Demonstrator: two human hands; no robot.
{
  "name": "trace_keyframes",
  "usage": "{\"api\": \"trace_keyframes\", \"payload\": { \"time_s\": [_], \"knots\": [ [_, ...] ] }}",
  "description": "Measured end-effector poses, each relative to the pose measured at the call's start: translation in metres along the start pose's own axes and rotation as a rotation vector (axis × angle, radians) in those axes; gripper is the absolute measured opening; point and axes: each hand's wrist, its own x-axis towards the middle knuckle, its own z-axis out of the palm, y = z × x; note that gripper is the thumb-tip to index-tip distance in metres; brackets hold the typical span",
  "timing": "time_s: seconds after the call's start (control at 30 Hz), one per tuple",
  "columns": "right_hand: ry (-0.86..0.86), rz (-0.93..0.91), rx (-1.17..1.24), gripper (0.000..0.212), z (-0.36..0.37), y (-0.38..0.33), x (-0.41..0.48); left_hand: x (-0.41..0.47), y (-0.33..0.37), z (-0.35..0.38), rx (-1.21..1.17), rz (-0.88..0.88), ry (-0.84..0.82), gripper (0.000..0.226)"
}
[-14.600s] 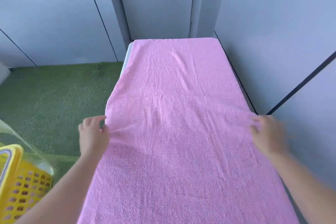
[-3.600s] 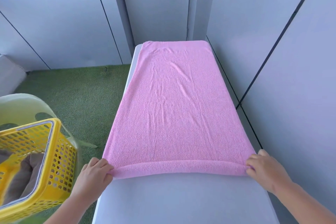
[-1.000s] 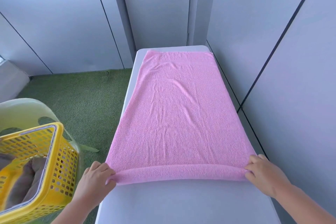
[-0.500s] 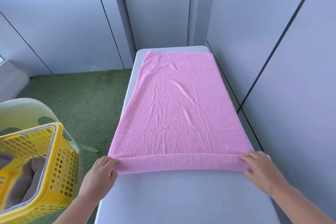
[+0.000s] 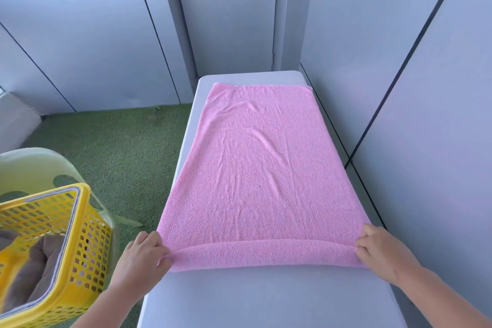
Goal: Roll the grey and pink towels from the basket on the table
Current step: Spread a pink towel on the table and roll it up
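Note:
A pink towel (image 5: 262,176) lies lengthwise on the white table (image 5: 266,301), its near end turned into a low roll (image 5: 263,254) across the full width. My left hand (image 5: 142,258) grips the roll's left end, fingers curled over it. My right hand (image 5: 383,253) grips the right end the same way. A grey towel (image 5: 34,277) lies inside the yellow basket (image 5: 87,242) at the lower left.
The basket sits on a pale green chair (image 5: 34,165) left of the table. Green carpet (image 5: 111,146) covers the floor on the left. Grey wall panels (image 5: 426,114) run close along the table's right side, and a door (image 5: 229,13) stands beyond its far end.
Over the last second the roll at the near end has grown thicker and the towel's far edge has slid a little toward me. Both hands stay on the roll's ends.

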Motion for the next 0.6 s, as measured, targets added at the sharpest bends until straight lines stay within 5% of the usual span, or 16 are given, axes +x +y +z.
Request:
{"api": "trace_keyframes", "payload": {
  "time_s": [0.1, 0.2, 0.37, 0.5, 0.6],
  "knots": [
    [0.055, 0.055, 0.1, 0.017, -0.002, -0.004, 0.003, 0.005, 0.002, 0.002, -0.077, -0.079, 0.021, 0.034],
    [0.161, 0.069, 0.194, 0.024, -0.002, -0.01, 0.006, 0.009, 0.008, 0.002, -0.179, -0.12, 0.068, 0.038],
    [0.088, -0.016, 0.051, 0.04, 0.004, -0.002, 0.008, 0.007, 0.008, 0.002, -0.072, -0.051, -0.039, 0.043],
    [0.078, -0.039, 0.047, 0.025, -0.001, -0.006, 0.011, 0.011, 0.006, 0.004, 0.023, -0.062, -0.08, 0.033],
    [0.021, -0.059, -0.025, 0.035, -0.006, -0.008, 0.01, 0.013, 0.009, 0.001, 0.041, -0.035, -0.05, 0.029]
  ]
}}
